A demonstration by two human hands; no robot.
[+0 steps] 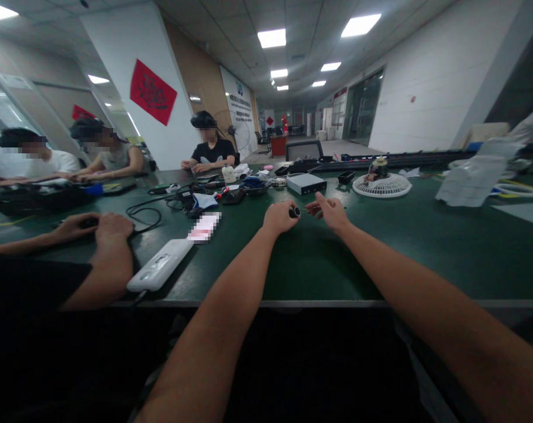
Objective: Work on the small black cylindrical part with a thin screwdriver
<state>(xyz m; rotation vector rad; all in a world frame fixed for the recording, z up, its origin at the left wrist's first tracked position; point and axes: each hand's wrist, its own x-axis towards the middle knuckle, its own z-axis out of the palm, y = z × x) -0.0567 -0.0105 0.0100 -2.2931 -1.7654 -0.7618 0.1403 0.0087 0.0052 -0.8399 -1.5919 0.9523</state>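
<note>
Over the green table (pixel 310 276), my left hand (pixel 279 218) is closed around a dark round-ended tool handle (pixel 295 211). A thin shaft seems to run from it toward my right hand (pixel 330 212). The right fingers are bent near the shaft's end; whether they grip anything is too small to tell. Behind both hands sits a grey metal box (pixel 307 183) with a dark front. Right of the box lies a white round fan grille (pixel 381 185) with a motor part on top.
A white power strip (pixel 161 265) and a phone (pixel 205 228) lie left of my arms. A neighbour's hands (pixel 112 228) rest at the left, near a black cable (pixel 149 218). Tools and small parts clutter the table's middle. Clear plastic packaging (pixel 473 176) stands right. Several people sit beyond.
</note>
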